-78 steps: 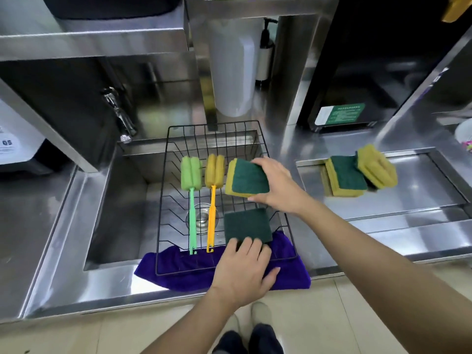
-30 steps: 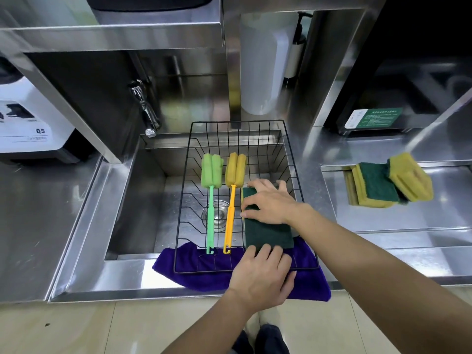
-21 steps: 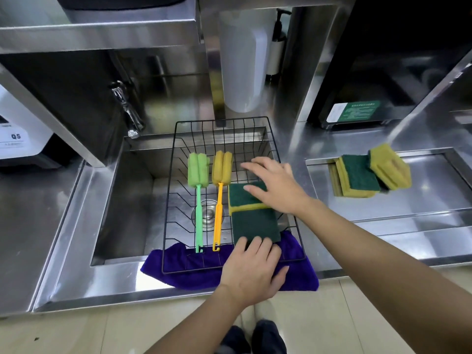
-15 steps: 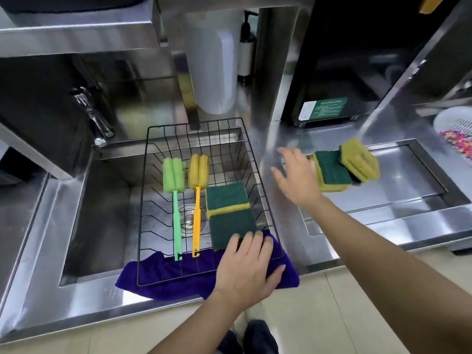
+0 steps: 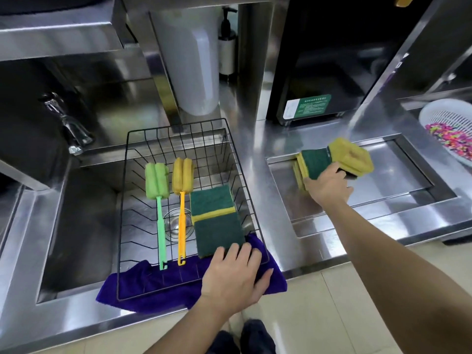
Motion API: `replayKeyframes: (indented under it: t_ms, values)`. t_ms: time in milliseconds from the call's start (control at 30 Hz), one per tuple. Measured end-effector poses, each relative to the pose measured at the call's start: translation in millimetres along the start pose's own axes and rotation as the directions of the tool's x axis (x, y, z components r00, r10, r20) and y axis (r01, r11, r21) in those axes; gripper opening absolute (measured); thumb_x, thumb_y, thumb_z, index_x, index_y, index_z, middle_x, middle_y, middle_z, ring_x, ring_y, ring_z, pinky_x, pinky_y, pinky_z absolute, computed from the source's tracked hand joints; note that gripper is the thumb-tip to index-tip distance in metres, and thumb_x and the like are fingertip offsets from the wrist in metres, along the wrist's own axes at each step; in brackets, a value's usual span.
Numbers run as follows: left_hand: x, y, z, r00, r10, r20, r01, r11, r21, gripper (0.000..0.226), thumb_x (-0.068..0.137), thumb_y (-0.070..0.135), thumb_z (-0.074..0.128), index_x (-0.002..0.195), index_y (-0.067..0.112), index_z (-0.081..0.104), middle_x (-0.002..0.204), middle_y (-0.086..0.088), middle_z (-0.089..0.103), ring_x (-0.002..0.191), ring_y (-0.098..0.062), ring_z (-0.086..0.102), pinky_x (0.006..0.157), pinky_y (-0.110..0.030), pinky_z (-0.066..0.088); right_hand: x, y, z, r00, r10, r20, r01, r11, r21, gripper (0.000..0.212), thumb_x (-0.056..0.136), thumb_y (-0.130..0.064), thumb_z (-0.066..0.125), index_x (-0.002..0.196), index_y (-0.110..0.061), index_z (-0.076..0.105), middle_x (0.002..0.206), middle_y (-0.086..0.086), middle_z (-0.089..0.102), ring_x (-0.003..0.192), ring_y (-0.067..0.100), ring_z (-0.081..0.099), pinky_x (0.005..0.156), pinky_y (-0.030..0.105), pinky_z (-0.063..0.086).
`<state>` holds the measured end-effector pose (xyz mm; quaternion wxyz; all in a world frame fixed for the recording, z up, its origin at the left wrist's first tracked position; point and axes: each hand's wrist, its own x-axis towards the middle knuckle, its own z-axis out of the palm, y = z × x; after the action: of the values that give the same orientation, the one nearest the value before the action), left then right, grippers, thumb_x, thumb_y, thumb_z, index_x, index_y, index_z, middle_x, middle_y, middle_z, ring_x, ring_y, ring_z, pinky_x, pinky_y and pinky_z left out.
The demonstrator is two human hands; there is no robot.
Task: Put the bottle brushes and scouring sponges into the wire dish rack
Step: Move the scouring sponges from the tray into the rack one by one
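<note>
Stainless steel counters (image 5: 301, 139) are running the whole width of the kitchen, with a sink basin (image 5: 84, 226) sunk in on the left and a shallow recessed tray (image 5: 398, 180) on the right. A black wire dish rack (image 5: 178, 205) is sitting over the sink on a purple cloth (image 5: 153, 284) that is hanging over the front edge. Inside it, a green bottle brush (image 5: 158, 200) and a yellow bottle brush (image 5: 181, 195) are lying side by side — heads toward the back — and two scouring sponges (image 5: 217, 221) are lying green side up just to their right, touching end to end.

The left hand (image 5: 235, 274) is resting flat and open on the rack's near right corner, fingertips touching the nearer sponge. The right hand (image 5: 328, 185) is reaching across to the tray and closing on the remaining sponge pile (image 5: 334, 159), fingers curled around a green-faced one.

A faucet (image 5: 69, 123) is standing left of the rack, a white cylinder (image 5: 191, 60) and a pump bottle (image 5: 227, 44) behind it, and a white colander (image 5: 449, 129) of coloured bits is sitting at the far right.
</note>
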<state>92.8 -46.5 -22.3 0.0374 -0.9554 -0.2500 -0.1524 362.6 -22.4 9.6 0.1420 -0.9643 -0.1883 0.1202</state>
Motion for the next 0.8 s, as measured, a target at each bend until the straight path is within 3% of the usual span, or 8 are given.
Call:
replayKeyframes:
  t_ms: [100,200,300,400,533,633,733,800]
  values:
    - [0,0,0,1.0,-0.011,-0.002,0.011,1.0,0.001,0.039,0.088,0.05,0.048,0.084,0.014,0.063,0.084,-0.005,0.064,0.067,-0.023,0.056,0.059,-0.036,0.044,4,-9,-2,0.998,0.043,0.039,-0.051,0.964,0.262,0.069,0.076,-0.037,0.068,0.125,0.0,0.036,0.129,0.023,0.05,0.119,0.041,0.05,0.1,0.047,0.04]
    - [0,1,0,1.0,-0.016,-0.017,0.016,1.0,-0.002,0.039,0.088,0.049,0.049,0.083,0.014,0.063,0.084,-0.004,0.064,0.066,-0.023,0.055,0.059,-0.035,0.043,-3,-29,-15,0.987,0.115,0.113,-0.161,0.662,0.732,0.058,0.078,-0.033,0.065,0.122,-0.002,0.042,0.114,0.011,0.054,0.112,0.033,0.054,0.098,0.04,0.042]
    - [0,1,1,0.999,-0.016,-0.04,0.017,1.0,0.003,0.038,0.087,0.049,0.05,0.082,0.014,0.063,0.082,-0.004,0.063,0.065,-0.023,0.055,0.058,-0.036,0.043,-15,-51,-25,0.954,0.086,0.289,-0.297,0.417,0.859,0.044,0.081,-0.035,0.061,0.113,-0.01,0.043,0.106,0.005,0.052,0.098,0.025,0.053,0.089,0.039,0.046]
    - [-1,1,1,0.999,-0.024,-0.043,0.024,1.0,0.005,0.04,0.087,0.051,0.048,0.081,0.014,0.063,0.08,-0.004,0.062,0.065,-0.023,0.054,0.058,-0.036,0.042,-29,-68,-29,0.882,-0.173,0.439,-0.391,0.252,0.885,0.054,0.08,-0.022,0.067,0.124,-0.008,0.04,0.117,0.009,0.057,0.106,0.027,0.06,0.086,0.04,0.054]
    - [0,1,-5,0.997,-0.075,0.011,0.075,0.997,-0.026,0.046,0.085,0.059,0.043,0.08,0.017,0.062,0.079,0.0,0.06,0.067,-0.022,0.054,0.063,-0.036,0.043,-46,-84,-30,0.791,-0.415,0.448,-0.335,0.319,0.887,0.053,0.079,0.007,0.063,0.125,-0.001,0.039,0.103,0.009,0.062,0.092,0.02,0.064,0.083,0.027,0.051]
    - [1,-2,-12,0.983,-0.183,-0.027,0.18,0.981,-0.078,0.047,0.087,0.058,0.043,0.08,0.016,0.063,0.075,0.002,0.059,0.066,-0.02,0.053,0.065,-0.034,0.043,-57,-96,-27,0.756,-0.481,0.445,-0.207,0.468,0.859,0.057,0.072,0.005,0.071,0.123,0.0,0.046,0.102,0.009,0.061,0.085,0.016,0.061,0.071,0.021,0.048]
    - [-3,-18,-19,0.949,-0.309,-0.067,0.303,0.949,-0.087,0.046,0.089,0.055,0.043,0.078,0.014,0.062,0.072,0.0,0.058,0.066,-0.02,0.053,0.064,-0.034,0.043,-66,-109,-21,0.724,-0.568,0.392,0.087,0.638,0.765,0.053,0.071,-0.005,0.076,0.114,-0.012,0.046,0.107,-0.001,0.055,0.097,0.012,0.054,0.074,0.018,0.039]
    - [-10,-33,-21,0.938,-0.341,-0.062,0.339,0.94,-0.044,0.046,0.089,0.054,0.042,0.076,0.014,0.06,0.072,-0.001,0.057,0.067,-0.022,0.054,0.065,-0.036,0.042,-70,-118,-14,0.666,-0.666,0.336,0.385,0.693,0.609,0.057,0.072,-0.012,0.076,0.121,-0.015,0.045,0.115,0.001,0.053,0.108,0.017,0.049,0.082,0.024,0.035]
